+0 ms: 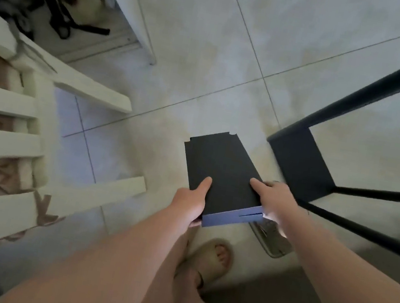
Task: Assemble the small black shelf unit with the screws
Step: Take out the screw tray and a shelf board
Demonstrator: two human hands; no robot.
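I hold the black panel in the air over the floor, its far end tipped away from me, with a small notch cut at each of its two far corners. My left hand grips the near left corner, its thumb laid flat on top and the fingers gone underneath, out of sight. My right hand grips the near right edge the same way, thumb on top and fingers wrapped round the side, though it is blurred. Both hands are closed on the panel, neither spread wide. The near edge shows bluish with a thin seam part of the way along it, so this may be two boards stacked; I cannot tell for sure. Just to the right stands the black frame, one dark board low on the floor with three thin rods running off it toward the right. Below the panel, a grey object lies on the floor, too blurred to name. One foot in a beige sandal shows below my arms. At the left is one white chair.
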